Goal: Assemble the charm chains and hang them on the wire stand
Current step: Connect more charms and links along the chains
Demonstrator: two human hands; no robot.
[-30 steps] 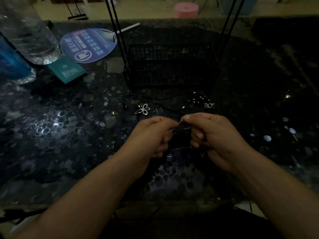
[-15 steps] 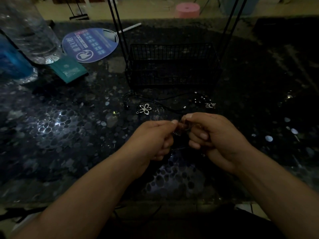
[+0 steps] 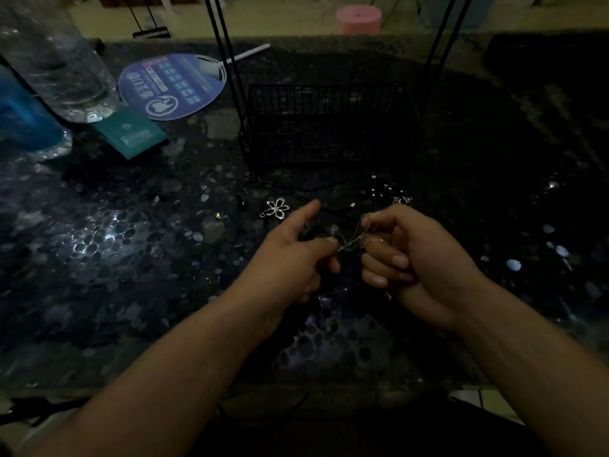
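Dim light, dark speckled table [image 3: 138, 258]. Both hands up over the near middle of it, close together but not touching.

Left hand [image 3: 290, 252]: index finger stuck out straight, pointing away; thumb and the curled fingers below it pinch one end of a thin silver chain [image 3: 352, 239]. Right hand [image 3: 418, 262]: grip curled tight, thumb and index tip pinching the other end of the chain; the remaining fingers fold into the palm. The chain spans the small gap between the two hands, clear of the table. A further thin strand hangs below the hands; cannot tell if it is the same chain.

On the table just beyond the left index finger: a silver flower charm [image 3: 276, 208]. A smaller charm [image 3: 402, 200] lies just past the right hand. A thin dark cord [image 3: 296, 188] trails between them.

Farther back, centre: black wire stand [image 3: 329, 127], basket base with tall uprights running out of frame.

Far left: clear plastic bottle [image 3: 62, 67], a blue bottle [image 3: 23, 120] beside it, a teal card [image 3: 130, 133], a round blue hand fan [image 3: 171, 87]. A pink round object [image 3: 358, 18] beyond the far edge.
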